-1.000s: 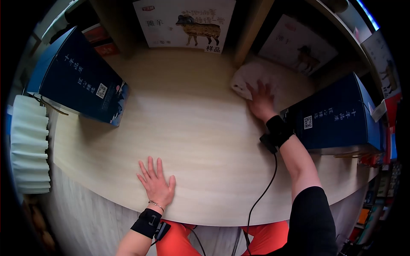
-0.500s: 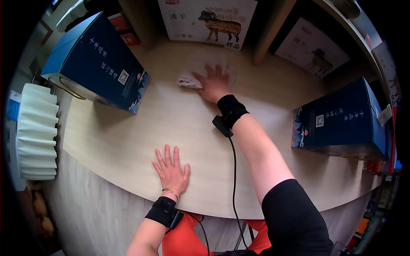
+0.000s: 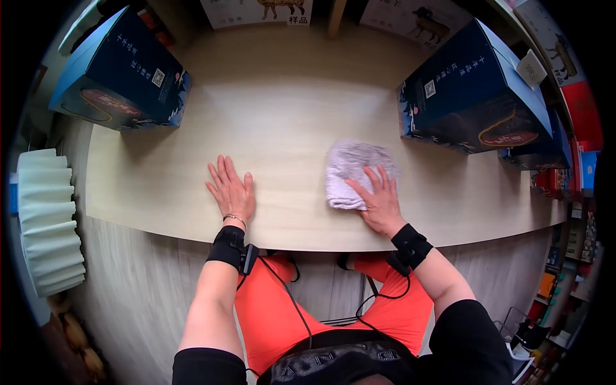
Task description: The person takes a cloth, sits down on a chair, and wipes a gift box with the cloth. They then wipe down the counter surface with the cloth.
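My right hand [image 3: 382, 204] lies with spread fingers on a folded, pale lilac cloth [image 3: 350, 173], pressing it against the wooden tabletop [image 3: 269, 109]. The cloth is slightly blurred at its far edge, near the middle-right of the table. My left hand [image 3: 234, 192] rests flat on the bare wood to the left, its fingers stretched out and nothing in it. Black straps with small dark devices and cables circle both wrists.
Tall blue gift boxes stand on the table, one at the left [image 3: 138, 77] and another at the right [image 3: 471, 96]. White boxes with an animal picture [image 3: 256, 13] sit in the shelf behind. A pleated pale green object [image 3: 51, 221] is beyond the left edge.
My right hand has drawn the cloth from the back of the table toward the front and right. The view has shifted; my left hand still lies flat on the tabletop.
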Demonstrator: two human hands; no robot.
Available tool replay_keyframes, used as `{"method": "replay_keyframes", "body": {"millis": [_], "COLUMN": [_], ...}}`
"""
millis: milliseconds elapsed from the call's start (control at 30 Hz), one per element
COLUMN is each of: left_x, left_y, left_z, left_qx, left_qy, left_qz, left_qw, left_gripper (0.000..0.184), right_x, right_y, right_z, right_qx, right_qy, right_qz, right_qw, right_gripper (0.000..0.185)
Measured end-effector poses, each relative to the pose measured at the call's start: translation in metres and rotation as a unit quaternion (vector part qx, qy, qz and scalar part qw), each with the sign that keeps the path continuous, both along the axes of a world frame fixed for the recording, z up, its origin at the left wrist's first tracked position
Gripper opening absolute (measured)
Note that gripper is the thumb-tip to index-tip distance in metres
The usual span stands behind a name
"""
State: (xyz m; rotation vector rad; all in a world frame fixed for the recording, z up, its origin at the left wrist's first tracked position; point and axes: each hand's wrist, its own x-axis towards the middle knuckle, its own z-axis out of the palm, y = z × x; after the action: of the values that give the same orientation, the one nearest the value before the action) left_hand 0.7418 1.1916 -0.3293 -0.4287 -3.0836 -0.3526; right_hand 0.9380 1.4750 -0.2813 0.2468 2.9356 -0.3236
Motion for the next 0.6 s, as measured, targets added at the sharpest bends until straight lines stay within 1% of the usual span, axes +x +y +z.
{"method": "replay_keyframes", "body": {"millis": [67,167,267,300,400,467,533,600], "left_x": [0.000,0.002,-0.001,-0.005,-0.041,-0.053,-0.092,-0.107], "left_y": [0.000,0.000,-0.003,-0.006,-0.028,-0.038,-0.061,-0.064], "left_z": [0.000,0.000,0.000,0.000,0.026,0.073,0.082,0.119], "left_qx": [-0.018,-0.019,-0.032,-0.024,0.039,0.030,0.115,0.163], "left_qy": [-0.005,0.013,-0.017,-0.036,-0.185,-0.116,-0.022,0.057], "left_qz": [0.004,0.002,-0.002,-0.004,-0.043,-0.005,-0.020,-0.043], "left_qw": [1.000,1.000,0.999,0.999,0.981,0.993,0.993,0.984], "left_gripper": [0.066,0.068,0.073,0.075,0.074,0.070,0.065,0.059], "right_x": [0.038,0.061,0.044,0.038,0.022,0.014,0.010,0.014], "right_y": [0.022,0.021,-0.018,-0.030,-0.075,-0.102,-0.121,-0.135], "right_z": [-0.006,-0.013,-0.019,-0.020,-0.011,-0.002,-0.001,-0.005], "right_qx": [0.020,0.043,0.060,0.046,-0.002,-0.030,-0.051,-0.083], "right_qy": [0.016,0.035,0.047,0.058,0.047,0.028,0.029,0.040], "right_qz": [-0.067,-0.150,-0.193,-0.156,-0.077,-0.024,0.025,0.071], "right_qw": [0.997,0.987,0.978,0.985,0.996,0.999,0.998,0.993], "right_gripper": [0.073,0.071,0.069,0.069,0.068,0.066,0.068,0.069]}}
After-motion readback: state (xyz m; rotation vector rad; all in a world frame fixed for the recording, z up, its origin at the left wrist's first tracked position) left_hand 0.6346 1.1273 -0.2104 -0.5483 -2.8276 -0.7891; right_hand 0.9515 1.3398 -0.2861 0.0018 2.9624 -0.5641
